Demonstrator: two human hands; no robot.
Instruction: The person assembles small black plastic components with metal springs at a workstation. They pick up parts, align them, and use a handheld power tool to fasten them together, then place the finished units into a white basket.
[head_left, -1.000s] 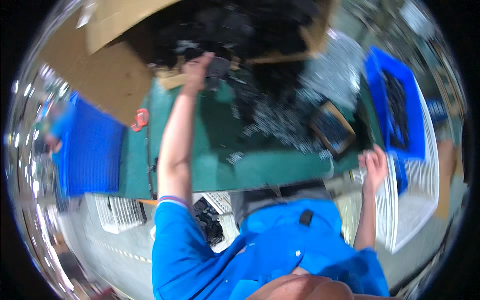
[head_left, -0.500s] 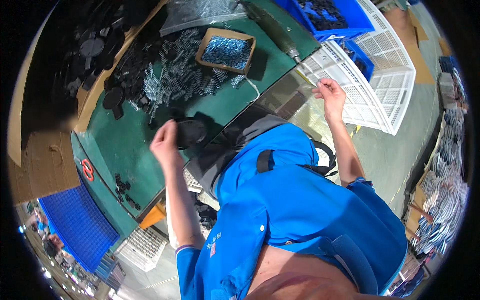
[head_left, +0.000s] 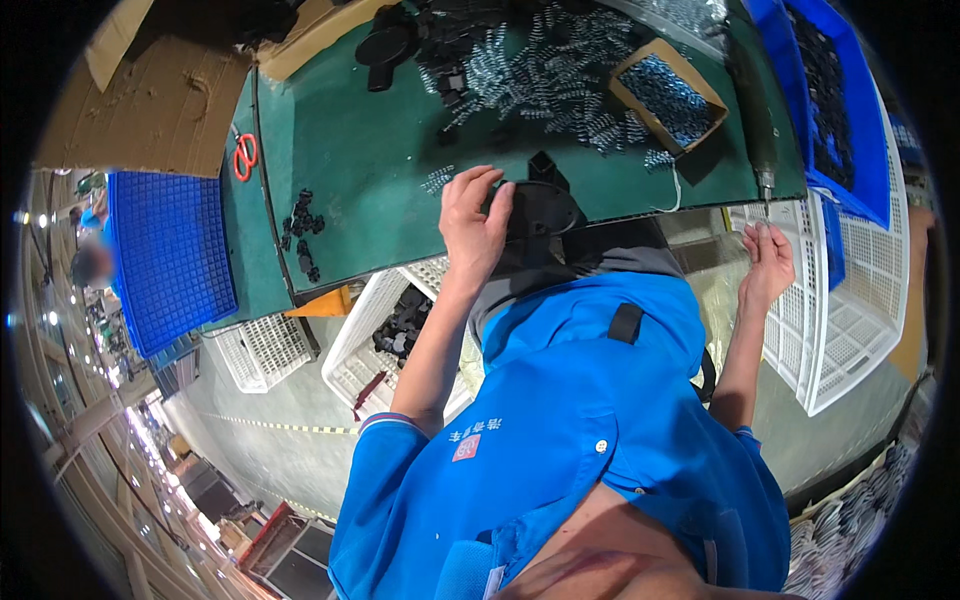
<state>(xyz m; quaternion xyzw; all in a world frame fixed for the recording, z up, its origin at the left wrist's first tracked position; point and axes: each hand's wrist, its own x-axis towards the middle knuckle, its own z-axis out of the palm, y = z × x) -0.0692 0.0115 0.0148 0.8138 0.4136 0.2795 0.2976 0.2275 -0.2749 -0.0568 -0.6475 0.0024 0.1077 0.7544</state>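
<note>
A round black plastic part [head_left: 545, 208] lies at the front edge of the green table, with a small square black block [head_left: 543, 168] at its far side. My left hand [head_left: 473, 225] grips the part's left edge, thumb against it and fingers curled. On the right, my right hand [head_left: 768, 268] is raised just below the metal tip of a dark power screwdriver [head_left: 757, 120]. Its thumb and fingertips are pinched together; anything between them is too small to make out. Loose metal springs [head_left: 545, 75] lie spread beyond my left hand, beside a small cardboard box of screws [head_left: 668, 100].
Red-handled scissors [head_left: 245, 157] and small black pieces [head_left: 302, 230] lie on the table's left. Blue bins [head_left: 870, 190] and white crates [head_left: 850, 340] stand at right. Below the table is another white crate [head_left: 345, 350] holding black parts. A blue grid tray [head_left: 175, 260] stands far left.
The whole view has turned, shifting the table. My right hand's fingertips are nearer the screwdriver tip. My left hand stays at the black part, where a square block now shows.
</note>
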